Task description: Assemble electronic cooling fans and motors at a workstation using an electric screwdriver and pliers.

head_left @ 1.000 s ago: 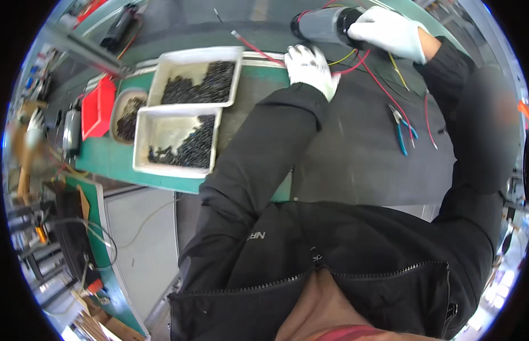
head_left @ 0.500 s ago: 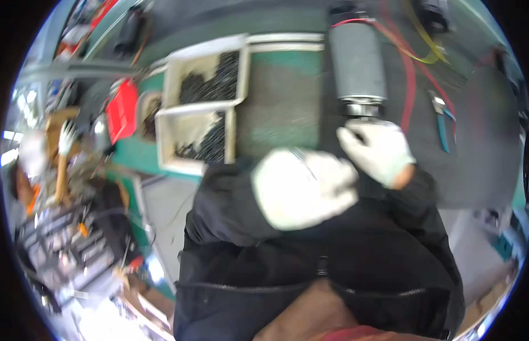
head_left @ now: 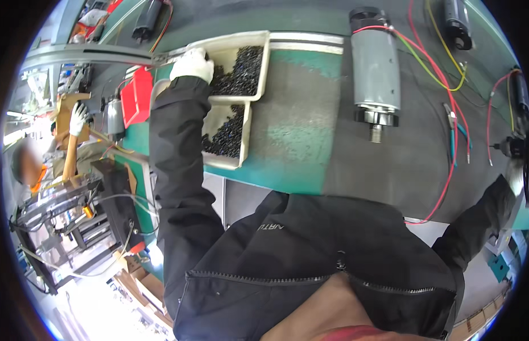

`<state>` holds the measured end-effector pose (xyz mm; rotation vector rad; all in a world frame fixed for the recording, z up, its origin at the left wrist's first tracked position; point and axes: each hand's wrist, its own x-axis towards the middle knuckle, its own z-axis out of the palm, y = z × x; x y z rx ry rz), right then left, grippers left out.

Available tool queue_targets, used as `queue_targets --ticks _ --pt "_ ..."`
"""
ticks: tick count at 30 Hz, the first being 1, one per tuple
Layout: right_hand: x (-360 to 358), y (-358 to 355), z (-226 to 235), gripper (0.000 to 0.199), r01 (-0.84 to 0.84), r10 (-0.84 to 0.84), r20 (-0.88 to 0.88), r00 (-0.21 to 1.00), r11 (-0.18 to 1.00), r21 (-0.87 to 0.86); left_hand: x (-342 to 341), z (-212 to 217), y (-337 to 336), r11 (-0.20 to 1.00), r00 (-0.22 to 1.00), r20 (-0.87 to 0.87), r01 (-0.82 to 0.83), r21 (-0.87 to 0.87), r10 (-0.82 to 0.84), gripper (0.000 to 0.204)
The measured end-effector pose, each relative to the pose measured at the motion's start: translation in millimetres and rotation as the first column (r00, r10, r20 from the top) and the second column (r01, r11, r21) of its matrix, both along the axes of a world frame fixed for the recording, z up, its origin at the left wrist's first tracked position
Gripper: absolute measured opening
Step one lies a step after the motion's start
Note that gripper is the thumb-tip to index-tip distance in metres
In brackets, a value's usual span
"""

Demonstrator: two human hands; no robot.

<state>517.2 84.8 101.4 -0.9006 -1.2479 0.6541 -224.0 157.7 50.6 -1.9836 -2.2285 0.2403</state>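
Observation:
My left hand (head_left: 193, 66), in a white glove, reaches to the left end of the upper white bin (head_left: 265, 65), which holds small black parts (head_left: 244, 69) that look like screws. Its fingers are curled at the parts; what they hold is hidden. At the far right rim my right hand (head_left: 515, 175), also gloved, is close to a black tool-like piece (head_left: 510, 147) with a thin tip; its fingers are too cut off and blurred to read. A grey cylindrical motor (head_left: 377, 74) lies on the dark mat, its threaded shaft (head_left: 376, 133) pointing toward me.
The lower white bin (head_left: 246, 133) holds more black parts. Blue-handled pliers (head_left: 454, 139) lie among red and yellow wires right of the motor. More motors (head_left: 458, 25) lie at the back. A red bin (head_left: 136, 96) stands left. Another person (head_left: 28, 165) is at the far left.
My left hand has moved from before my chest to the upper bin. The right hand has left the motor's shaft end and gone to the far right rim. The threaded shaft now shows.

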Motion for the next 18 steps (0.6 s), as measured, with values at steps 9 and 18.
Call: queue_targets --ticks 9,18 --pt "-25.9 -0.9 -2.8 0.033 -0.199 0.298 0.174 0.939 0.879 -0.433 -32.2 -24.8 -6.6 0.998 0.986 0.154 0.067 -0.017 -0.063 0.031" --pt "-203.8 -75.8 79.9 0.035 -0.176 0.208 -0.639 0.741 0.978 0.115 128.8 100.0 -143.3 0.993 -0.877 0.480 -0.047 -0.106 0.010 0.017"
